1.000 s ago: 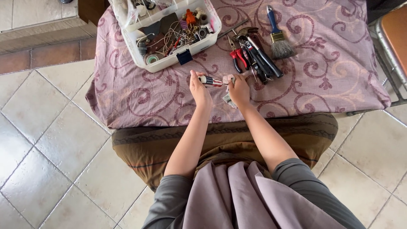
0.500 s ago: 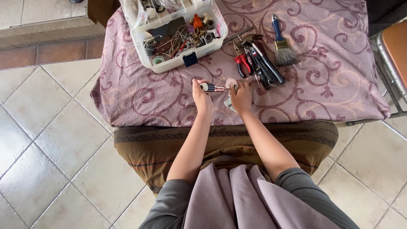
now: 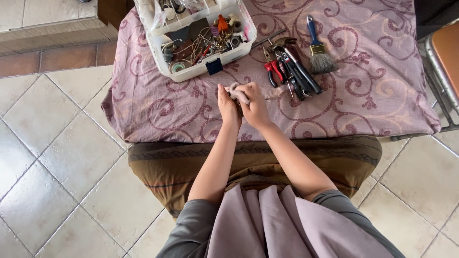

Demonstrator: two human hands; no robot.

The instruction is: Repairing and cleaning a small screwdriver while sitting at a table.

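Observation:
My left hand [image 3: 226, 104] and my right hand [image 3: 256, 109] are pressed together over the near part of a table covered by a purple patterned cloth [image 3: 363, 100]. Between the fingers they grip a small pale pinkish rag [image 3: 236, 90], which sticks out at the top. The small tool from the earlier frames is hidden now, and I cannot tell whether it is inside the rag. Both forearms reach out from my grey sleeves above a brown skirt.
A white plastic organiser box [image 3: 198, 71] full of wires, tape rolls and small parts stands behind my hands. Red-handled pliers [image 3: 272, 72], several dark tools [image 3: 300, 75] and a blue-handled paint brush [image 3: 318, 50] lie right of it. A metal chair [image 3: 442, 67] stands at the right edge, on a tiled floor.
My hands have come together. The small tool that stuck out of my left hand no longer shows, and the rag now sits between both hands.

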